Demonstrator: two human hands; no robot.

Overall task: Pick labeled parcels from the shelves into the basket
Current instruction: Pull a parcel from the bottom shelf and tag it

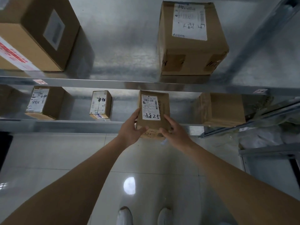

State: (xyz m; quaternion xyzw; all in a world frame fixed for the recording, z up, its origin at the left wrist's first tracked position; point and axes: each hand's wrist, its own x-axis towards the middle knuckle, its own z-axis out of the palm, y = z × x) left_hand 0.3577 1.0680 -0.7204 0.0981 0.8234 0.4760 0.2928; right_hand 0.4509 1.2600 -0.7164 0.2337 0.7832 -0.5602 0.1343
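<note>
— While both arms reach out, where is the small brown cardboard parcel [153, 111] with the white label marked 8825?
— At the lower metal shelf's [65, 125] front edge, gripped by the left hand [131, 129] and right hand [176, 133], fingers curled around its sides.

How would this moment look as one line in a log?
stage: picking | hands: left hand and right hand grip parcel | label: 8825 | basket: not visible

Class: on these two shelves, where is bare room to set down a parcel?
Upper shelf: wide bare patch between the left box and right box. Lower shelf is crowded; narrow gaps flank the small box.
</note>
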